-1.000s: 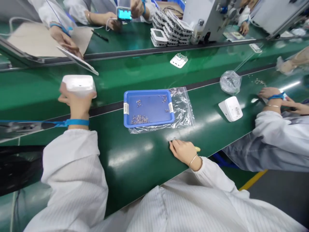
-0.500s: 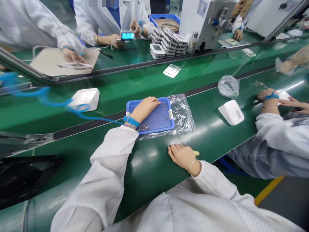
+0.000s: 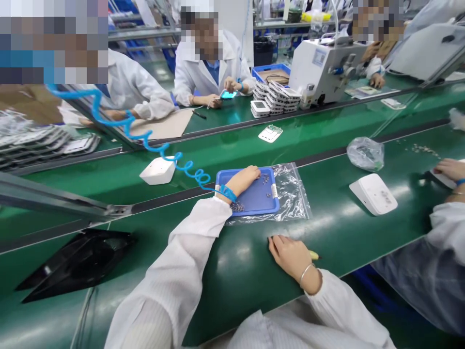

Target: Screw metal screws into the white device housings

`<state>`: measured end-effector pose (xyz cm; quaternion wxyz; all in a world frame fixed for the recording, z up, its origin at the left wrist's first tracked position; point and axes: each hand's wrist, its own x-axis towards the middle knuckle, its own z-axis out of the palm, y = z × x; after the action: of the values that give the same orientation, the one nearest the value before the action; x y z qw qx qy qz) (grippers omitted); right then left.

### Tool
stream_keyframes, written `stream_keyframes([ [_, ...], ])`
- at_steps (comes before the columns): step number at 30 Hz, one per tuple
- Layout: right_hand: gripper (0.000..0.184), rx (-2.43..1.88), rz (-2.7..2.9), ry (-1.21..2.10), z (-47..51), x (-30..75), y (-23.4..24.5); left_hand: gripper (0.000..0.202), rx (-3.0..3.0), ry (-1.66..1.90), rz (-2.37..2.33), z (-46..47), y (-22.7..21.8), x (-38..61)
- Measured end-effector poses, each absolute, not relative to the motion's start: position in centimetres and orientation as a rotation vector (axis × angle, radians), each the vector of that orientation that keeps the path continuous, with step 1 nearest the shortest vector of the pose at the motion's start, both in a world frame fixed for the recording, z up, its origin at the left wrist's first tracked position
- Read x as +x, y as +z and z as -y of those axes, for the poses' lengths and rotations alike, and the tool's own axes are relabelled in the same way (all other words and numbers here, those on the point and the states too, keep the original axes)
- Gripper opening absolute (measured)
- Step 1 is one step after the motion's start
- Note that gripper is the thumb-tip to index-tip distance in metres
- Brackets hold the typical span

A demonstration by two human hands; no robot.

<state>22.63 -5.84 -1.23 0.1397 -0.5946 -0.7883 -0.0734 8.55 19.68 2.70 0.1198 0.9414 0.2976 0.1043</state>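
My left hand (image 3: 244, 178) reaches into a shallow blue tray (image 3: 271, 206) that holds small metal screws (image 3: 238, 207), fingers bent down onto its floor. What the fingertips pinch is too small to make out. A blue wrist strap with a coiled blue cord (image 3: 145, 140) runs off my left wrist. My right hand (image 3: 290, 254) rests on the green bench, fingers curled round a thin tool with a yellow end (image 3: 314, 255). A white plastic device (image 3: 157, 171) lies on the conveyor left of the tray.
A clear plastic bag (image 3: 294, 194) lies under the tray. Another white device (image 3: 373, 193) and a crumpled bag (image 3: 365, 153) lie to the right, near a co-worker's hands (image 3: 450, 169). Across the belt sit people in white coats, stacked devices (image 3: 278, 99) and a white machine (image 3: 327, 63).
A second ago my left hand held the white device over the conveyor; it let it go there and moved right into the blue tray. The view has tilted upward. My right hand stayed put.
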Motion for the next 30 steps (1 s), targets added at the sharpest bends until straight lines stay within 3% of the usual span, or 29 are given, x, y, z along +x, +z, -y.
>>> stream_keyframes([
  [8,0.038,-1.774,2.195,-0.181,5.3,25.1,-0.2,0.026,2.545,0.586,-0.811,-13.3,3.3,4.9],
  [14,0.037,-2.236,1.615,-0.322,4.2,34.5,1.3,0.029,2.26,0.687,-0.959,-8.7,1.6,0.6],
  [16,0.046,-2.389,1.372,-0.369,4.0,37.9,1.3,0.028,2.17,0.627,-1.017,-7.6,1.2,-0.2],
  [19,0.06,-2.564,1.084,-0.238,4.0,41.4,1.1,0.026,2.135,0.629,-1.05,-6.0,0.7,-0.6],
  [25,0.042,-2.405,1.328,0.037,5.5,39.9,1.6,0.02,2.192,0.606,-0.794,-3.0,0.2,0.5],
  [30,0.035,-2.133,1.666,0.565,8.9,31.7,3.0,0.014,2.114,0.573,-0.627,0.4,0.4,1.5],
])
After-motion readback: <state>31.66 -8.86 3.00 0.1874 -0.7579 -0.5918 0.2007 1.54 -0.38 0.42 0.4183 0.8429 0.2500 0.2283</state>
